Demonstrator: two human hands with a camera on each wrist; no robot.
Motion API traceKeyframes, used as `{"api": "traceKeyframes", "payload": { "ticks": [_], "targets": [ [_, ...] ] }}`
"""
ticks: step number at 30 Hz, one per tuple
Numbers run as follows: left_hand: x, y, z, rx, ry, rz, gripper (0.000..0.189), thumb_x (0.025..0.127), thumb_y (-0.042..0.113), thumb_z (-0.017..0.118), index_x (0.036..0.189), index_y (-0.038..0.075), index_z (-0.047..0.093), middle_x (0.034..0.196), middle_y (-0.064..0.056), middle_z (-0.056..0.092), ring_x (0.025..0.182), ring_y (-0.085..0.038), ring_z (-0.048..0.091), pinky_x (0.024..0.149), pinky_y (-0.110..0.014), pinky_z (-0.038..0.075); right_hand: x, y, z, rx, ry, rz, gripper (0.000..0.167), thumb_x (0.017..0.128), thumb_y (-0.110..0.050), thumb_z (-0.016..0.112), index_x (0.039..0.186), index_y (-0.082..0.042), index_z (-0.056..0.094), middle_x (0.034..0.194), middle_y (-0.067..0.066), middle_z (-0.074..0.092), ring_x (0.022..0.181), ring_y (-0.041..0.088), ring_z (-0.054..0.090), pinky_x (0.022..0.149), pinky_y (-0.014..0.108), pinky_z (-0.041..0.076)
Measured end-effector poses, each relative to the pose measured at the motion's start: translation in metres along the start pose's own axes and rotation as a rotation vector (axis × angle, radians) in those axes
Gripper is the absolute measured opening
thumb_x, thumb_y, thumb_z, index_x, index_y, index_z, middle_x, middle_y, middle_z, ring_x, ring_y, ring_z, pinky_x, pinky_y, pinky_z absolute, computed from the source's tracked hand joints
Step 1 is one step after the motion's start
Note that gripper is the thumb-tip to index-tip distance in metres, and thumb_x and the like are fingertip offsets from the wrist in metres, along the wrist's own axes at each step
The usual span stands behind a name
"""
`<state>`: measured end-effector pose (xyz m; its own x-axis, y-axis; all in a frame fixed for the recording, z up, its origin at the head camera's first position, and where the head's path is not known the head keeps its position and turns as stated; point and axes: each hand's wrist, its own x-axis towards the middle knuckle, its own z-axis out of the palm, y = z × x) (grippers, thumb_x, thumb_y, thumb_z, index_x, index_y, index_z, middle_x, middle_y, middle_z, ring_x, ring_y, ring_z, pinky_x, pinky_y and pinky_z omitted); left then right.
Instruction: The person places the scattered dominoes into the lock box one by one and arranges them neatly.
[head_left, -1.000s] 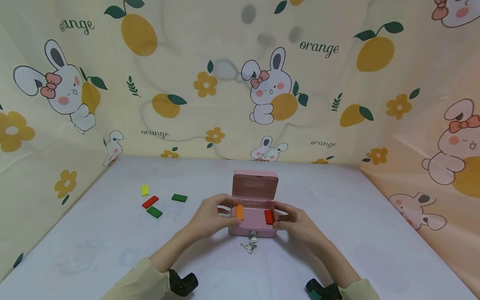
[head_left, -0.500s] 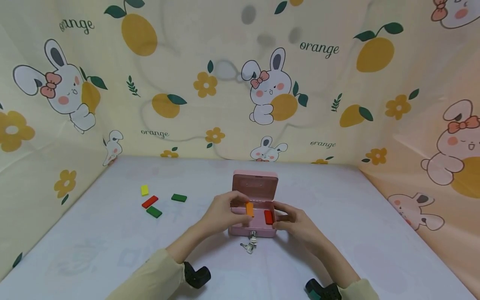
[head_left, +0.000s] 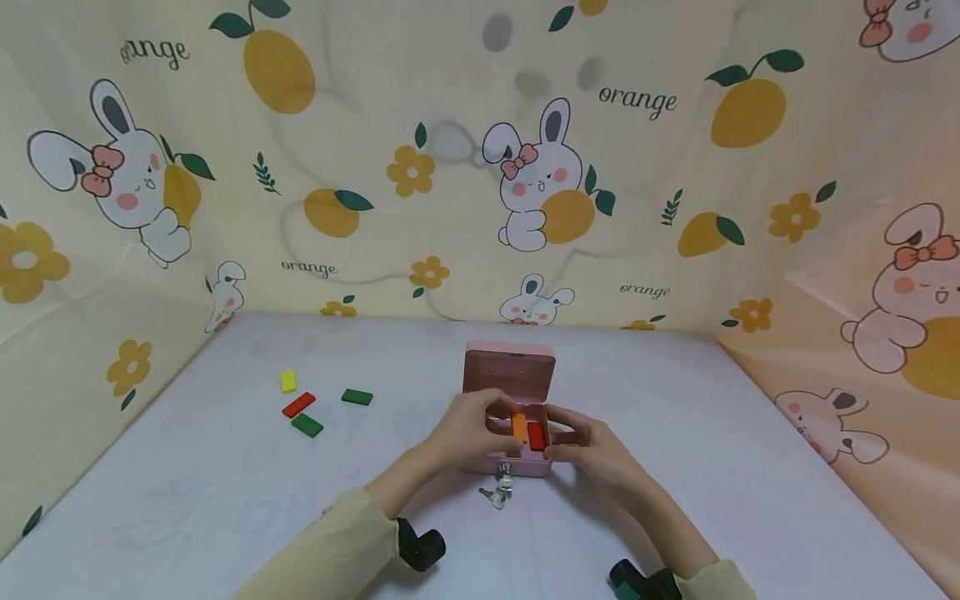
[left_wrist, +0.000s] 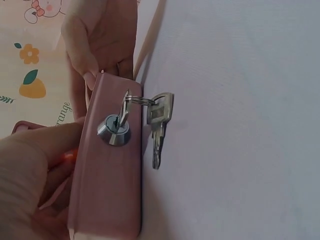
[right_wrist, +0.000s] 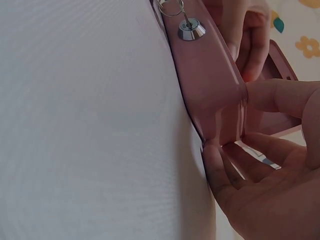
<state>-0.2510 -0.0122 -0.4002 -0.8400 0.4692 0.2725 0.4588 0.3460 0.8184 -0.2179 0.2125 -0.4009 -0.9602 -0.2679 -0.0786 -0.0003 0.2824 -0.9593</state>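
A pink metal cash box (head_left: 491, 465) stands on the table with its lid (head_left: 510, 372) raised. My left hand (head_left: 472, 429) reaches into it and pinches an orange block (head_left: 519, 427) between thumb and fingers. Right beside that block, a red block (head_left: 536, 436) is at the right side of the box. My right hand (head_left: 592, 442) grips the box's right wall, thumb at the rim and fingers along the outside in the right wrist view. On the box's front is a round lock (left_wrist: 114, 131) with a key in it, and a second key (left_wrist: 159, 122) hangs from the ring.
Left on the white table (head_left: 187, 500) lie a yellow block (head_left: 288, 382), a red block (head_left: 298, 405) and two green blocks, one nearer (head_left: 307, 425) and one farther right (head_left: 357, 397). A patterned cloth (head_left: 360, 125) rises behind and at both sides.
My left hand has carried the orange block rightward inside the box, from the left wall to beside the red block. The right hand stays at the box's right wall.
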Motion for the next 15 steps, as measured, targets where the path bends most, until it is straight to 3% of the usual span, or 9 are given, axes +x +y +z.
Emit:
{"api": "traceKeyframes", "payload": {
  "ticks": [4,15],
  "targets": [
    [0.003,0.001,0.0,0.038,-0.016,-0.001,0.04,0.077,0.013,0.086,0.111,0.006,0.066,0.105,-0.002,0.067,0.097,-0.021,0.067,0.082,-0.027,0.054,0.0,-0.001,0.0,0.0,-0.002,0.0,0.058,0.092,-0.003,0.064,0.146,-0.019,0.049,0.145,0.006,0.049,0.121,0.031,0.054,0.105,0.067,0.025],
    [0.015,0.0,0.005,0.414,-0.069,-0.028,0.038,0.075,0.027,0.088,0.107,0.013,0.071,0.091,0.006,0.068,0.075,-0.009,0.057,0.069,-0.022,0.049,0.001,-0.001,0.002,-0.02,0.027,0.015,0.058,0.091,-0.004,0.066,0.145,-0.019,0.05,0.145,0.004,0.049,0.122,0.031,0.054,0.104,0.068,0.027]
  ]
}}
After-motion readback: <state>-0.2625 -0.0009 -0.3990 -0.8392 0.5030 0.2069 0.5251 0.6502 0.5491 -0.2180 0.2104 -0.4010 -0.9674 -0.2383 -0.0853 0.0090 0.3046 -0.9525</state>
